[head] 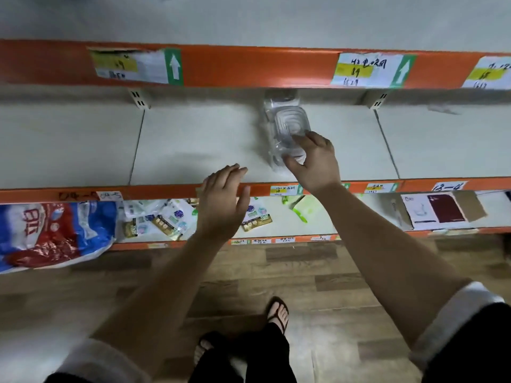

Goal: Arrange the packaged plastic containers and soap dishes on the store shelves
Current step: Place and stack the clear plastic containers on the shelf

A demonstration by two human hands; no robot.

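A row of clear packaged plastic containers [287, 121] lies on the middle white shelf [193, 145], running from the back wall toward the front edge. My right hand [313, 161] holds the nearest package, thumb on its front end and fingers on its top. My left hand [224, 200] hovers flat and relaxed over the shelf's orange front edge [138, 192], holding nothing, a little left of the packages.
The upper shelf's orange rail [249, 66] carries price labels. The lower shelf holds a blue-and-red bag [52, 230], small sachet packs [166, 219], green items [301, 208] and a box [439, 210]. Below are the wooden floor [318, 275] and my sandalled feet.
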